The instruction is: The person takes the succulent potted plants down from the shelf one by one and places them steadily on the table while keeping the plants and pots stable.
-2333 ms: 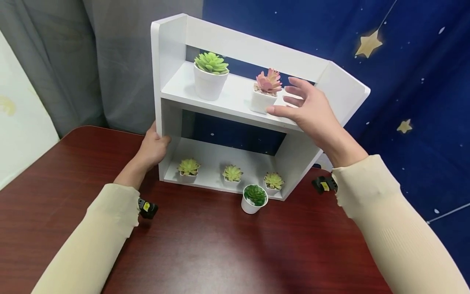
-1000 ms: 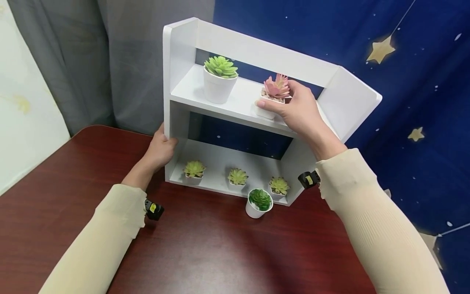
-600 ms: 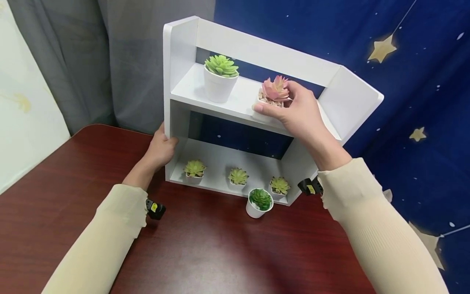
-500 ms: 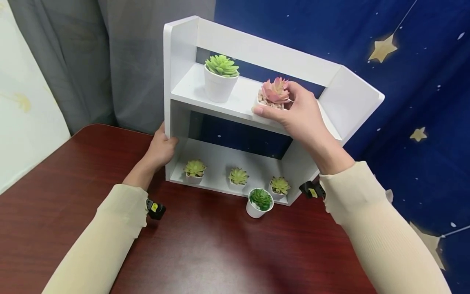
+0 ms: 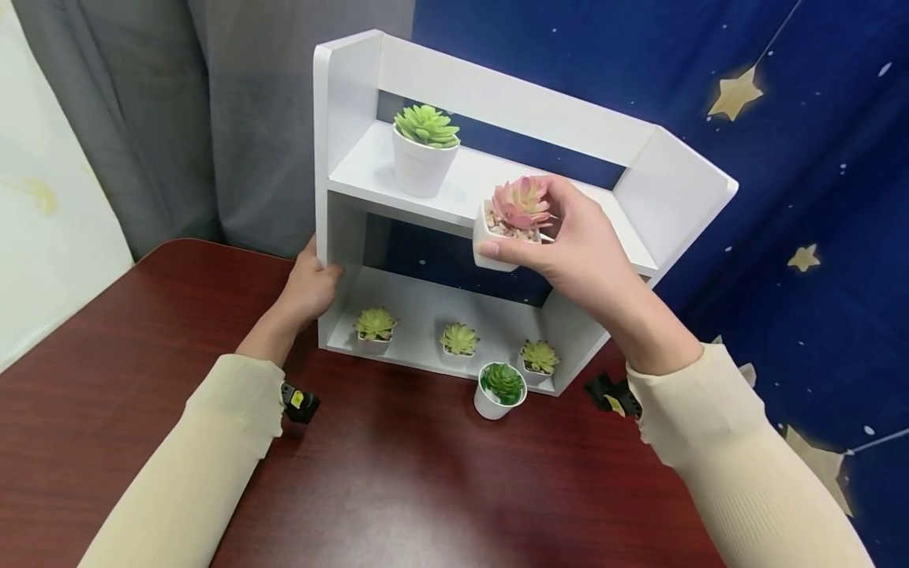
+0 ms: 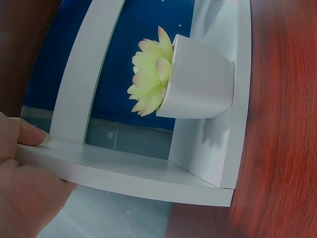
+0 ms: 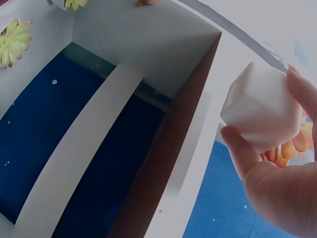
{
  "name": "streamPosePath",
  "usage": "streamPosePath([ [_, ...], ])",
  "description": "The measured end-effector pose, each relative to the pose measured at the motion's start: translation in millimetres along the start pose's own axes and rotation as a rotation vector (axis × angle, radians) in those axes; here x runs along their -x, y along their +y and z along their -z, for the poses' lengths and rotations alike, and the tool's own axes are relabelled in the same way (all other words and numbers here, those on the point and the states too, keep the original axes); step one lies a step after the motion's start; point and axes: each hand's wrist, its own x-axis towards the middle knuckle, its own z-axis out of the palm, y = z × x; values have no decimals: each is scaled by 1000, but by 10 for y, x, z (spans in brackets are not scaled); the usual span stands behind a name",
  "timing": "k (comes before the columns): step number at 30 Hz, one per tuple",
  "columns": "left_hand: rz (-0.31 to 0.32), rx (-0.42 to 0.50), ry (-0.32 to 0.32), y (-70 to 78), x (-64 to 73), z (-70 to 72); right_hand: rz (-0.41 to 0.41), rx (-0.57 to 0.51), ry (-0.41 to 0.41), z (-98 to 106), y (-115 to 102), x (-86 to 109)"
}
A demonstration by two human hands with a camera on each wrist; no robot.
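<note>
My right hand (image 5: pixel 582 244) pinches a pink succulent (image 5: pixel 523 203) by its square white pot (image 7: pixel 262 106), held tilted just in front of the upper shelf's edge. My left hand (image 5: pixel 309 288) grips the left side panel of the white two-tier shelf (image 5: pixel 321 158), thumb on the inner face in the left wrist view; its other fingers are hidden behind the panel. On the upper shelf stands a bright green succulent in a round white pot (image 5: pixel 424 162). Below my left hand, a yellow-green succulent (image 6: pixel 151 74) sits on the lower shelf.
Two more yellow-green succulents, a middle one (image 5: pixel 460 339) and a right one (image 5: pixel 539 357), stand along the lower shelf. A dark green potted plant (image 5: pixel 501 386) stands on the brown table (image 5: pixel 426 489) before it. Behind hang a grey curtain (image 5: pixel 298 118) and a blue star curtain (image 5: pixel 781 197).
My right hand reached the pink succulent, took hold of its pot, and has brought it off the upper shelf, forward and down. My left hand keeps its grip on the shelf panel.
</note>
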Motion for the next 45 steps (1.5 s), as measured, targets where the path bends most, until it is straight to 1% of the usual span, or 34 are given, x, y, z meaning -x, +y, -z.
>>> streamPosePath([
  [3, 1, 6, 0, -8, -2, 12, 6, -6, -25, -10, 16, 38],
  [9, 5, 16, 1, 0, 12, 29, -8, -24, -62, -44, 83, 89],
  [16, 5, 15, 6, 7, 23, 28, -1, -52, -126, -147, 228, 131],
  [19, 5, 15, 7, 4, 21, 25, 7, -50, -150, -195, 295, 157],
  [22, 8, 3, 5, -1, 20, 20, -4, -39, -176, -261, 366, 188],
  [26, 12, -12, 3, 0, 21, 11, -47, -15, -184, -360, 461, 225],
  [29, 14, -3, 6, 2, 19, 5, -62, -12, -179, -426, 540, 239],
  [36, 23, 14, 8, -1, 12, 3, -73, -21, -182, -599, 726, 266],
  [42, 21, 13, 12, -4, 3, -2, -85, 11, -187, -729, 803, 277],
  [45, 22, 17, 9, 1, 3, -5, -71, 12, -195, -783, 838, 282],
])
